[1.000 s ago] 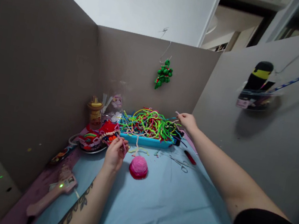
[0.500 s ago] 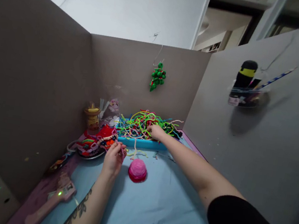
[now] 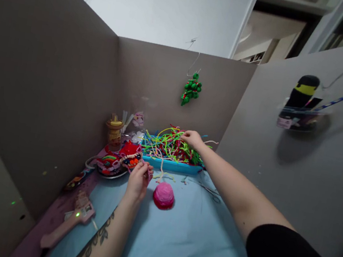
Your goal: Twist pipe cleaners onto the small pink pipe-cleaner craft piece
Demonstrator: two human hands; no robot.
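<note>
My left hand [image 3: 138, 181] is closed, with a pink pipe cleaner [image 3: 150, 174] showing at its fingertips. It hovers over the blue cloth, just right of a dish of colourful pieces. Over a blue tray [image 3: 172, 166] heaped with tangled pipe cleaners [image 3: 165, 143], my right hand [image 3: 192, 139] has its fingers pinched together among the upper strands. Whatever those fingers hold cannot be made out. Between me and the tray, a pink dome-shaped piece with a darker rim [image 3: 164, 196] rests on the cloth.
A pink glue gun [image 3: 74, 219] with a green light lies at left. Behind the dish [image 3: 112, 175] stands a brown jar [image 3: 113, 135]. Scissors [image 3: 212, 192] lie right of the tray. A green ornament [image 3: 192, 89] hangs on the back panel; a tool holder [image 3: 298, 119] hangs on the right panel.
My right hand has risen from deeper in the pipe cleaner pile to its top. My left hand keeps its hold on the pink pipe cleaner. The whole view has shifted slightly.
</note>
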